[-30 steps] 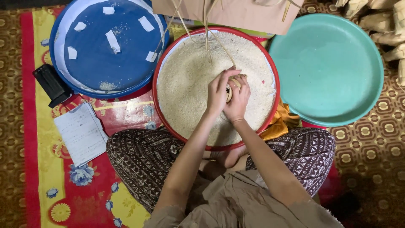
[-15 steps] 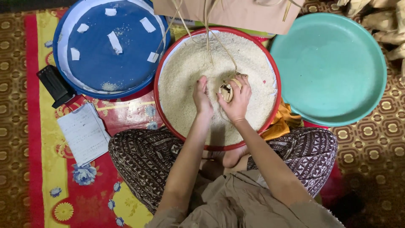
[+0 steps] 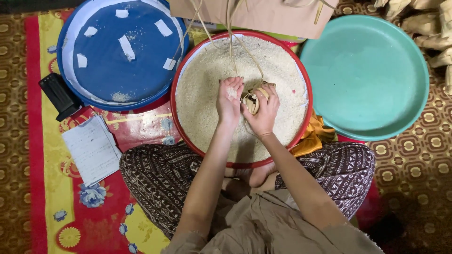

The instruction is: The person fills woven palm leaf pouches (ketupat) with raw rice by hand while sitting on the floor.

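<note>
Both forearms reach forward, left hand [image 3: 230, 100] cupped palm-up, right hand [image 3: 262, 109] curled closed beside it

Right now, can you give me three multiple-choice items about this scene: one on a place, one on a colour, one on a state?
1. Where does the blue tray lie from the red-rimmed rice tray?
A. to its left
B. to its right
C. on top of it

2. What colour is the tray on the right?
A. yellow
B. teal
C. black

3. How is the left hand?
A. shut in a fist
B. flat on the mat
C. palm up with rice grains on it

Answers: 1 A, it lies at the picture's left; 2 B, its whole surface is teal; 3 C, grains show on the open palm beside the woven pouch in the right hand.
</note>
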